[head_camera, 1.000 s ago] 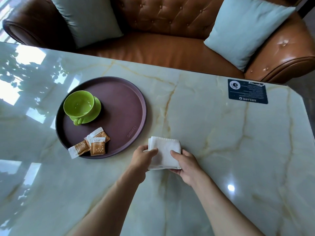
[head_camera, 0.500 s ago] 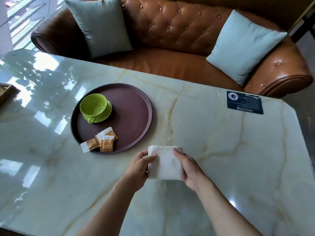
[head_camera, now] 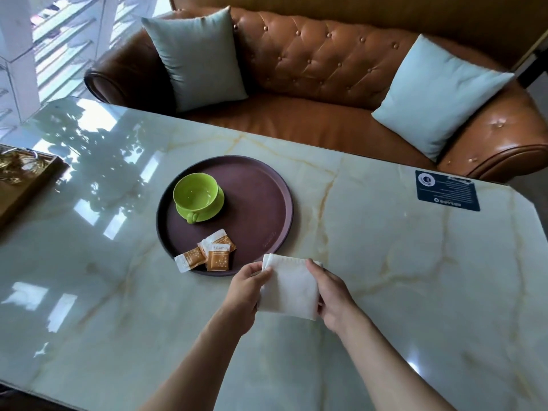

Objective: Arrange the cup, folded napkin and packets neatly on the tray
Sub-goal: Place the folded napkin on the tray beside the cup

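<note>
My left hand (head_camera: pixel 244 287): pinching the left edge of the folded napkin (head_camera: pixel 289 287).
My right hand (head_camera: pixel 330 287): gripping its right edge.
Napkin: just off the tray (head_camera: pixel 267 203), at its 5 o'clock.
Cup (head_camera: pixel 197 194): on its saucer, at the tray's 10 o'clock.
Packets (head_camera: pixel 212 253): three at 7 o'clock, one overhanging the rim.

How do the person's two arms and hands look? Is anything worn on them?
Both forearms are bare as far as the picture shows: no sleeves, no gloves. The left hand and the right hand show no ring, watch or bracelet. No markings are visible.
</note>
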